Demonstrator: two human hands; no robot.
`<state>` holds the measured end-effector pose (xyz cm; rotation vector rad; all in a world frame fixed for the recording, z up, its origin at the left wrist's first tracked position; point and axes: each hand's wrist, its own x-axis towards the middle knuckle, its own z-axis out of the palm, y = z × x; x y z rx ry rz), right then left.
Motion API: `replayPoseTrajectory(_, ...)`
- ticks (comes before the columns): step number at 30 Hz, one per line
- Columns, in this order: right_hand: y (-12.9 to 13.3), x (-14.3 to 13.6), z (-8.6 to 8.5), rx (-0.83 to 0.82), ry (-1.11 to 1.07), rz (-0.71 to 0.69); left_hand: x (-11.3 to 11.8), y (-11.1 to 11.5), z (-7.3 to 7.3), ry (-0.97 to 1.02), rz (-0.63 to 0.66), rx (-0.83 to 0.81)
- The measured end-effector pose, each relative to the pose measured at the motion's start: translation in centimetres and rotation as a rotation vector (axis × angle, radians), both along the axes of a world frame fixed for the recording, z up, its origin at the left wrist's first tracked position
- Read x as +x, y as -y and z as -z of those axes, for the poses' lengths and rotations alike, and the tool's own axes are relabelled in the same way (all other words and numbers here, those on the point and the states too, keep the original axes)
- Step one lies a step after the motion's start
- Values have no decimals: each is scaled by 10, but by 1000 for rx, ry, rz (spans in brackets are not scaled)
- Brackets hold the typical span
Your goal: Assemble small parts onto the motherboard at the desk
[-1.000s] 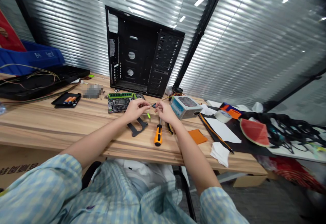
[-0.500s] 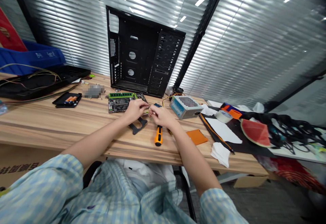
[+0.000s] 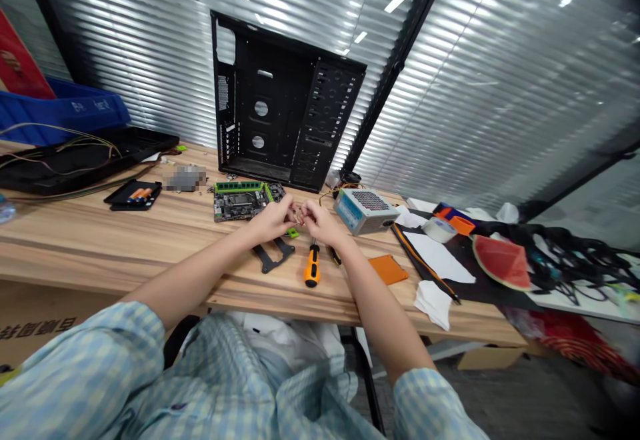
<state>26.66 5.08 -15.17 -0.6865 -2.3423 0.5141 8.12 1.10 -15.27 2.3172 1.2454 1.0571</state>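
Observation:
My left hand and my right hand meet above the table, fingertips pinched together on something too small to make out. The green and black motherboard lies flat just left of my left hand. Below the hands is a dark bracket; a small green piece shows by its upper end. An orange and black screwdriver stands or lies under my right hand, its upper part partly covered. The grey power supply sits to the right of my right hand.
Behind the motherboard stands an open black computer case. At left are a black tray with batteries and a blue bin. To the right lie an orange plate, white paper, a tape roll and a watermelon-shaped item.
Both hands have drawn closer together, my left hand moving slightly right. The bracket has shifted a little right and down, and more of the motherboard shows.

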Motion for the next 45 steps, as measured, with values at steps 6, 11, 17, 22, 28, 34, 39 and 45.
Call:
replayPoseTrajectory(6, -2, 0, 1, -20, -1, -42, -1, -1, 0, 32, 37, -2)
replayPoseTrajectory(11, -3, 0, 1, -61, -22, -70, -2, -2, 0, 59, 85, -3)
replayPoseTrajectory(17, -9, -3, 7, -233, -178, -164, -5, -4, 1, 142, 70, -46)
replayPoseTrajectory(22, -18, -4, 13, -403, -288, -221, -4, -4, 3, 227, 96, -94)
replayPoseTrajectory(28, -23, -5, 18, -610, -362, -163, -2, -4, 5, 325, 140, -111)
replayPoseTrajectory(34, -18, -11, 19, -598, -333, -80, 0, -5, 6, 463, 189, -171)
replayPoseTrajectory(39, -16, -13, 21, -578, -289, -66, 2, -2, 3, 586, 157, -208)
replayPoseTrajectory(45, -19, -12, 28, -420, -228, -69, 3, -5, 2, 653, 11, -136)
